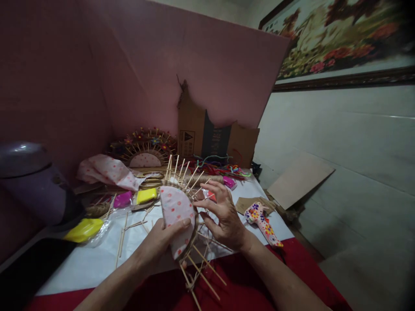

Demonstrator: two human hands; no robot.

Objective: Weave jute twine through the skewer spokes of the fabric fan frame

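My left hand (160, 242) grips a round craft piece (177, 211), a pink dotted fabric disc ringed with woven straw and several wooden sticks fanning outward. Its thumb presses the fabric face. My right hand (223, 211) is at the disc's right rim, fingers curled and pinching among the sticks there; what it pinches is too small to name. Both hands hold the piece tilted above a white table sheet (97, 259).
A finished sunburst piece (144, 151) leans at the back by a torn cardboard box (210, 138). Pink dotted cloth (106, 170), yellow clay (84, 230) and magenta clay packs, loose sticks, coloured pipe cleaners (223, 166), a flower-patterned glue gun (262, 222), a purple appliance (32, 181).
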